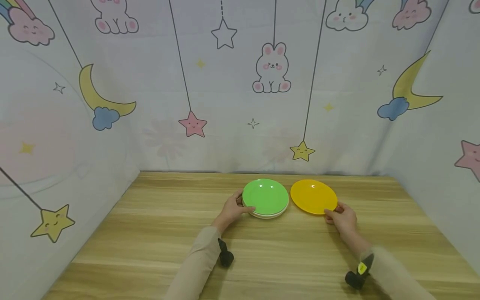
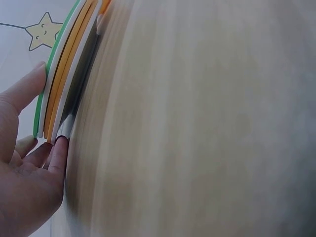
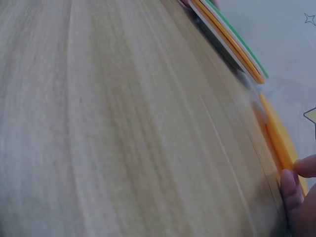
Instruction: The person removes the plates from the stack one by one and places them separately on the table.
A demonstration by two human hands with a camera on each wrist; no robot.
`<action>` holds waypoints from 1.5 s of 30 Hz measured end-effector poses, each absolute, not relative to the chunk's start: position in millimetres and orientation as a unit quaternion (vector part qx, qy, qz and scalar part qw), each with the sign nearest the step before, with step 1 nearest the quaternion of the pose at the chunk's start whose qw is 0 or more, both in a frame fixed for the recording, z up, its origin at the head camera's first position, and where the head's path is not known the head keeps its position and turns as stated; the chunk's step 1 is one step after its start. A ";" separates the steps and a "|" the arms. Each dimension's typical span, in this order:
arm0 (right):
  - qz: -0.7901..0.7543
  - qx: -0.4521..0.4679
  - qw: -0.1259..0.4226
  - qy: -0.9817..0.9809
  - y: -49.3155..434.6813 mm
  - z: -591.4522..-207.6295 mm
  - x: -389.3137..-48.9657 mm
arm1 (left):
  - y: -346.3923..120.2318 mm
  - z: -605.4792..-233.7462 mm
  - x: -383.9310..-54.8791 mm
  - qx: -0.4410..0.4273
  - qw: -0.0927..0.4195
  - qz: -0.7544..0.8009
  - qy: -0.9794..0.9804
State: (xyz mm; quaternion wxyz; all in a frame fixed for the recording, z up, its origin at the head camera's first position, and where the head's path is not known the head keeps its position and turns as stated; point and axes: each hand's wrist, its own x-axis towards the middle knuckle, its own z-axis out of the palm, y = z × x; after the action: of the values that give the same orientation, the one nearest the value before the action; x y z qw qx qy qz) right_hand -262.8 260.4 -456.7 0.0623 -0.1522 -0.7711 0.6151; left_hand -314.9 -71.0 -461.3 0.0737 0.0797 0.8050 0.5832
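A stack of plates with a green plate on top is in my left hand. The thumb lies over the green rim and the fingers reach below the stack. White and orange plate edges show under the green one in the left wrist view. To the right, my right hand pinches a single orange plate by its near right rim, thumb on top. In the right wrist view that orange plate stands just beside the stack, slightly tilted.
The wood-grain table spreads beneath both hands. A pale fabric backdrop printed with stars, moons and bunnies rises behind the table and along both sides. Dark wrist cameras sit on both sleeves.
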 end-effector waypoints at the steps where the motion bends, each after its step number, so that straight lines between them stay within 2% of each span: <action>1: 0.611 -0.154 0.062 -0.774 260.3 -456.3 -262.8 | -71.1 -461.3 -314.9 0.080 0.073 0.583 0.805; 10: 0.556 -0.165 0.063 -0.812 253.0 -448.5 -257.2 | -71.8 -463.0 -316.7 0.080 0.072 0.585 0.804; 21: 0.526 -0.136 0.022 -0.840 238.9 -434.5 -256.0 | -70.3 -459.0 -316.5 0.077 0.076 0.579 0.808; 31: 0.548 -0.102 0.000 -0.830 208.1 -428.2 -268.3 | -69.4 -425.2 -289.8 0.089 0.078 0.578 0.808; 41: 0.545 -0.060 -0.006 -0.836 190.5 -431.6 -292.8 | -72.5 -460.7 -316.1 0.085 0.069 0.575 0.811; 45: 0.546 -0.054 -0.019 -0.836 184.4 -433.1 -300.6 | -72.1 -463.3 -317.3 0.082 0.068 0.574 0.812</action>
State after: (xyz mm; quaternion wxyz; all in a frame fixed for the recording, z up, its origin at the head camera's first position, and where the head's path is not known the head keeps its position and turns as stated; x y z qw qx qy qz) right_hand -300.6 184.4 -433.1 -0.0185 -0.0538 -0.8356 0.5463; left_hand -317.3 -72.1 -463.3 0.0681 0.0823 0.8120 0.5738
